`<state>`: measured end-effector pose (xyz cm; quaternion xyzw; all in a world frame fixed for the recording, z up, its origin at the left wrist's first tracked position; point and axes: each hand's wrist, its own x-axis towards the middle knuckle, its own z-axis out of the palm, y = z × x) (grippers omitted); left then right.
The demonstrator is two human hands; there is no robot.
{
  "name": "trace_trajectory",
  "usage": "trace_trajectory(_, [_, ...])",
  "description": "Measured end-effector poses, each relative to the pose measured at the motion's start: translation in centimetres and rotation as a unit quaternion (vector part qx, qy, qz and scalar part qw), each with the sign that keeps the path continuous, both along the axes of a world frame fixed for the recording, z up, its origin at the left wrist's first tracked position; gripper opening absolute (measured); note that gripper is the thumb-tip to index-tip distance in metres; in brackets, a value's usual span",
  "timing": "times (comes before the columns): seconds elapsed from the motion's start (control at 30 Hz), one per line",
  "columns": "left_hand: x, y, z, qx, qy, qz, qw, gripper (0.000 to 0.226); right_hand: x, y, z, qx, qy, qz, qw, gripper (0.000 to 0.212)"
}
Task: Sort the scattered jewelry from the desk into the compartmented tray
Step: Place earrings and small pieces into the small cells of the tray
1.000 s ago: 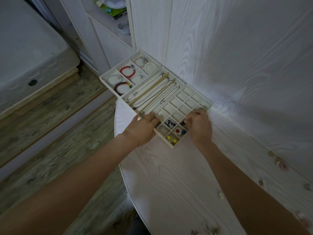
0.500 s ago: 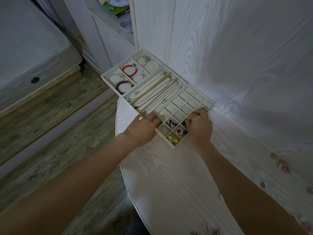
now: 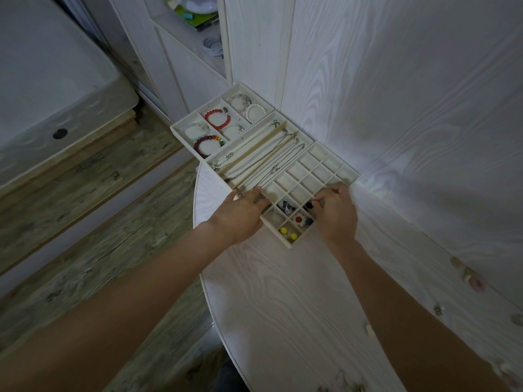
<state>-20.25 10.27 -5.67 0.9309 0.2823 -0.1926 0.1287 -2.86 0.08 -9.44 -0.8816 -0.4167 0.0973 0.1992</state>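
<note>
Cream-coloured and split into many cells, the compartmented plastic tray [image 3: 329, 161] lies at the far end of the pale wood-grain desk [image 3: 283, 292], tucked into the corner of the white panelled wall [image 3: 396, 94]. Its small-cell grid section is where both hands work. The left hand [image 3: 240, 216] rests flat against the tray's near-left edge, fingers fairly straight, steadying it. The right hand [image 3: 335, 212] is curled over the tray's near-right cells, fingertips close together beside a black bead [image 3: 309, 205]; whether it pinches a piece I cannot tell, since the fingers hide what lies beneath.

Judging from this, the step is dropping a small item into one cell. To do it well, keep the left hand pressing so the tray does not slide (part of it overhangs the desk edge), lower the fingertips inside the cell walls before letting go, and pick an unfilled cell rather than the ones holding the yellow beads [image 3: 288, 233] or the red-centred white flower piece [image 3: 299, 219].

More scattered small pieces [image 3: 467, 278] wait well to the right of the tray, along the wall.
</note>
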Motion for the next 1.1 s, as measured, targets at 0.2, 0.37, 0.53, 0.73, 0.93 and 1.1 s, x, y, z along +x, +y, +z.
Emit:
trace_trajectory(0.2, [0.0, -0.1, 0.0, -0.005, -0.001, 0.003, 1.0, 0.056, -0.3, 0.2, 0.1, -0.028, -0.036, 0.015, 0.999, 0.014])
trace_trajectory(0.37, [-0.1, 0.0, 0.1, -0.005, -0.002, 0.0, 1.0, 0.055, -0.5, 0.6, 0.3, -0.039, -0.051, 0.012, 0.998, 0.011])
trace_trajectory(0.53, [-0.1, -0.1, 0.0, -0.002, 0.0, 0.004, 1.0, 0.056, -0.6, 0.6, 0.4, -0.038, -0.044, 0.014, 0.998, 0.012])
trace_trajectory(0.73, [0.3, -0.9, -0.1, 0.029, -0.028, 0.036, 0.999, 0.05, 0.2, -0.7, 1.1, 0.012, 0.041, 0.009, 0.999, 0.015])
trace_trajectory(0.93, [4.2, -5.2, 1.0, 0.025, -0.102, 0.05, 0.993, 0.04, 1.9, -6.8, 2.5, 0.018, 0.123, -0.015, 0.992, 0.022])
trace_trajectory(1.1, [7.9, -10.2, 1.9, -0.044, -0.155, 0.029, 0.986, 0.039, 2.8, -13.8, 3.2, -0.01, 0.139, -0.029, 0.99, 0.03])
